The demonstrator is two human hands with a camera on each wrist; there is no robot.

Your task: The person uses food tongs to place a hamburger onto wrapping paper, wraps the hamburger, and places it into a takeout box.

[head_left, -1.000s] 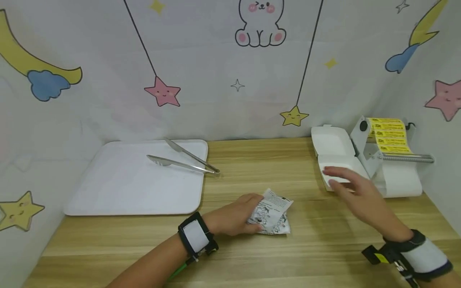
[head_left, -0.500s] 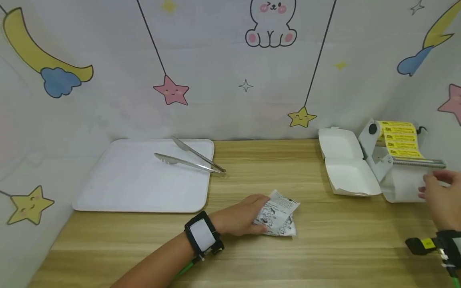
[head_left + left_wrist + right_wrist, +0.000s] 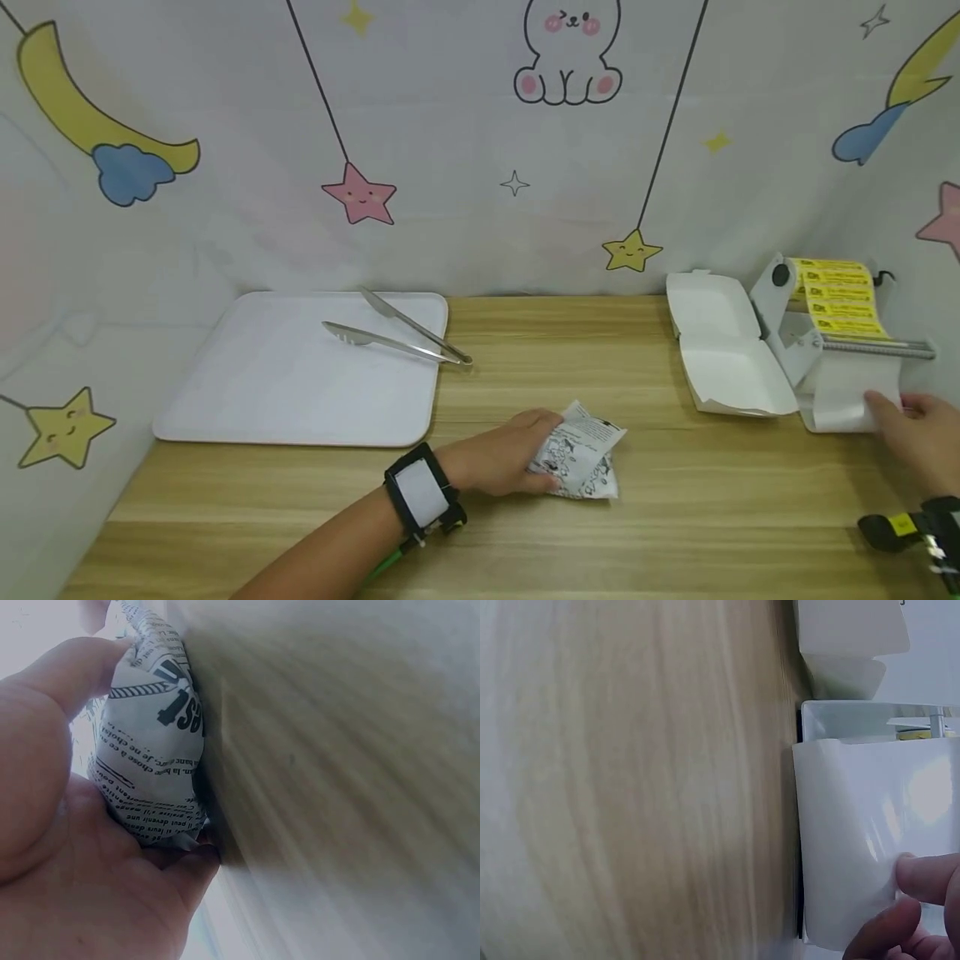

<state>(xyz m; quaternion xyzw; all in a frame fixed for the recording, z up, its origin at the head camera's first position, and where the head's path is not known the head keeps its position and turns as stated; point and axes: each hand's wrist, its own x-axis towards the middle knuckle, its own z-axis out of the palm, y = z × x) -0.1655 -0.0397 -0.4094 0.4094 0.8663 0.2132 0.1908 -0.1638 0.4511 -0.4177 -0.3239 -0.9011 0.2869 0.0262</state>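
Packet (image 3: 577, 454): printed paper wrapper, resting on the table (image 3: 645, 542) near its middle, contents hidden; loose corners stick out beyond the fingers, so the grip probably keeps the folds from springing apart.
Left hand (image 3: 502, 450): curled round the packet, thumb on one side and fingers on the other; held low against the wood, which likely steadies it while the other arm reaches away.
Right hand (image 3: 918, 437): well apart from the left, pinching the white sheet (image 3: 847, 387) near its edge; the thumb lies on the outer face, and some fingers are out of sight behind. An edge grip seems to suit something so thin and limp.
Dispenser (image 3: 776, 304): at the far right of the table, the roll of yellow labels (image 3: 836, 292) on top, the sheet hanging in front below the ridged bar; facing the person, presumably for easy reach.
Box (image 3: 735, 375): white, lid folded back, just beside the dispenser; its inside faces up, which would make it simple to fill.
Tray (image 3: 300, 383): flat on the left, towards the backdrop (image 3: 450, 225).
Tongs (image 3: 408, 327): laid with arms spread on the tray, hinge end past the rim, perhaps to be easily picked up.
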